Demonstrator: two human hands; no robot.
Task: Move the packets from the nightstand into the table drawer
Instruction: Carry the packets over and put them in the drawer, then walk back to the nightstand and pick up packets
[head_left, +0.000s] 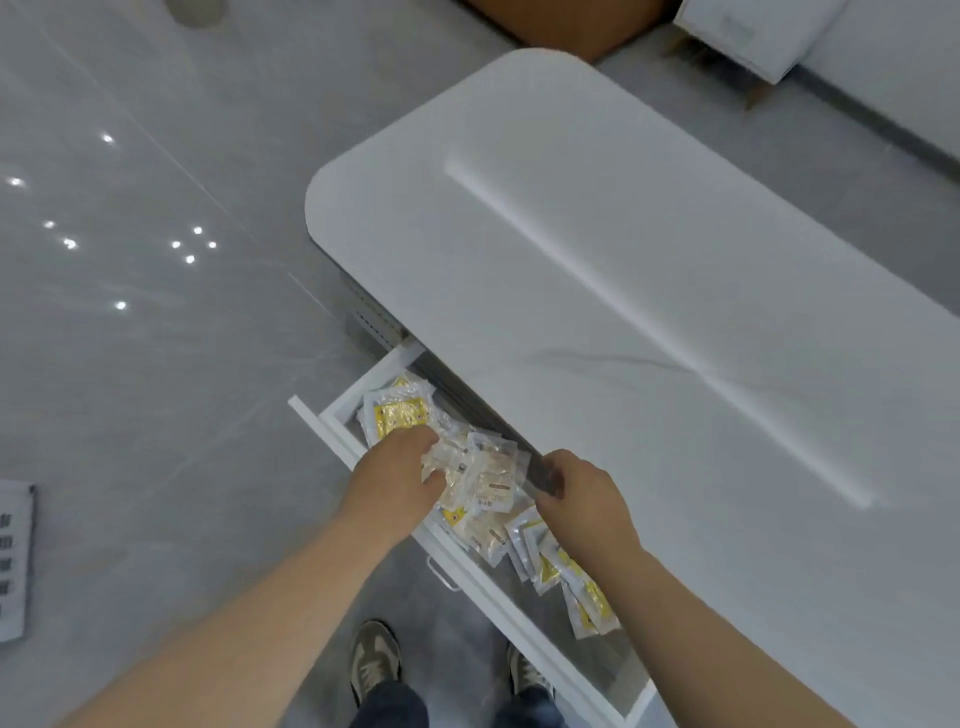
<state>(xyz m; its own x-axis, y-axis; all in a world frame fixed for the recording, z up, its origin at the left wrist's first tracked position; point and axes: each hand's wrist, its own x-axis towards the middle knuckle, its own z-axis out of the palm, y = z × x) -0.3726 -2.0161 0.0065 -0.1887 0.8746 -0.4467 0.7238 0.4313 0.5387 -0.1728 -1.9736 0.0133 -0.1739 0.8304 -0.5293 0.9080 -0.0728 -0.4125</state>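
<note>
The white table (649, 291) has its drawer (462, 577) pulled open below its near edge. Several clear and yellow packets (397, 415) lie inside the drawer, some at its left end and some further right (582, 597). My left hand (395, 478) grips a bunch of clear packets (483, 478) over the middle of the drawer. Just to their right, my right hand (576, 493) hovers with curled fingers beside the table's edge; whether it touches a packet is unclear. The nightstand is out of sight.
Glossy grey floor tiles spread to the left. A printed sheet (13, 561) lies at the left edge. My two shoes (374, 660) stand just in front of the drawer. A brown box (571, 21) and white furniture (883, 67) sit beyond the table.
</note>
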